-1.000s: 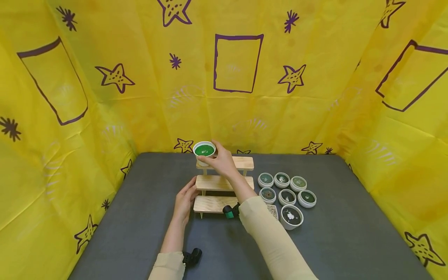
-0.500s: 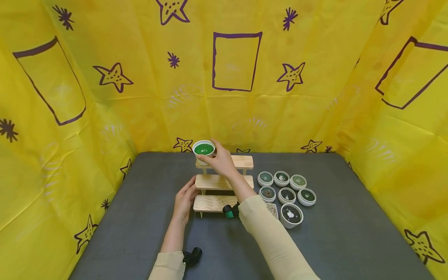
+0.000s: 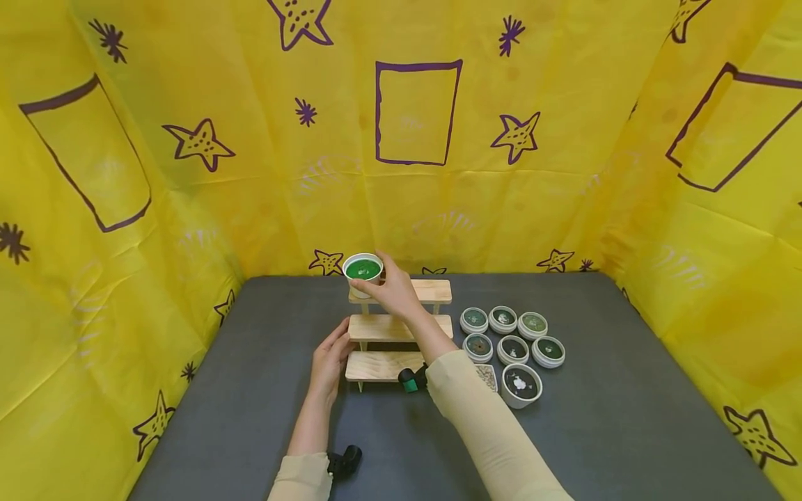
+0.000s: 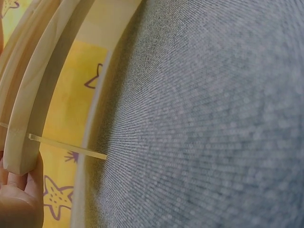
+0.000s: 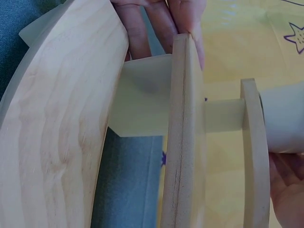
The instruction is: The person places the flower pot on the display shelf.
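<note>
A three-tier wooden display stand with pale boards stands on the grey table. My right hand holds a small white cup with a green filling, thumb and fingers at its sides. The cup is upright at the left end of the top board; in the right wrist view the white cup sits right against that board's face. My left hand grips the left end of the middle board, its fingers showing around that end in the right wrist view. The left wrist view shows part of this hand beside a board.
Right of the stand, several small white round pots with green and dark fillings stand close together. A larger white cup with a dark filling is nearest the front. Beside it a white dish is partly hidden by the right sleeve. Yellow patterned cloth encloses the table.
Both hands keep their places on the cup and the stand. The head view has shifted slightly; the cup stays over the left end of the top board.
</note>
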Tool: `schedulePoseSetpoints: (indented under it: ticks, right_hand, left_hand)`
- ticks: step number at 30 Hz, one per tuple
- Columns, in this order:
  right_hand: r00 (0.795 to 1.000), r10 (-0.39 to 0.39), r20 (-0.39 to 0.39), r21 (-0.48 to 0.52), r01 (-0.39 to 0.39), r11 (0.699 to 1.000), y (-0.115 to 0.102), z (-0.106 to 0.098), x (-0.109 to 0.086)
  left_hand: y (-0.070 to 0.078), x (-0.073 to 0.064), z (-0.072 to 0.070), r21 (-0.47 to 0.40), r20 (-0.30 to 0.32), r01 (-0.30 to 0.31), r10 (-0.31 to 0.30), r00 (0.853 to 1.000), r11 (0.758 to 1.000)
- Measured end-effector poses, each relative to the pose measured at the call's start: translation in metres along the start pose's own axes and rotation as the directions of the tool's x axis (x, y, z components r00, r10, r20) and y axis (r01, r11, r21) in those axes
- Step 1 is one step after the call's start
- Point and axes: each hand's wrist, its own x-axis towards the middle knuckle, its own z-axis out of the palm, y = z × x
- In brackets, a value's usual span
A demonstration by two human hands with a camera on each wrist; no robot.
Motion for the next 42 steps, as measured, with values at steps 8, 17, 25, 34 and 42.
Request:
schedulePoseSetpoints:
  ticks: [8,17,25,34,42]
  right_hand:
    - [1.000,-0.008,0.007,-0.005,0.008,1.000,0.000,0.001,-0.002]
    - [1.000,0.007,0.030,0.032,-0.008,0.999,0.004,-0.012,-0.007]
    - [1.000,-0.008,0.007,0.053,0.008,0.999,0.015,-0.032,-0.017]
    - [0.999,-0.037,-0.010,0.076,0.037,0.996,0.020,-0.058,-0.036]
    - [0.991,-0.099,-0.085,0.080,0.105,0.991,0.034,-0.084,-0.065]
  left_hand:
    - [-0.001,0.000,-0.001,-0.031,0.011,-0.013,0.013,1.000,0.999]
    - [-0.001,0.000,-0.002,0.003,0.012,0.011,-0.011,1.000,1.000]
    - [0.000,0.001,-0.002,0.012,0.014,-0.001,0.001,1.000,1.000]
    - [0.000,0.000,-0.003,0.011,0.010,0.006,-0.006,1.000,1.000]
    - [-0.002,0.001,-0.004,0.008,0.006,0.001,-0.001,1.000,1.000]
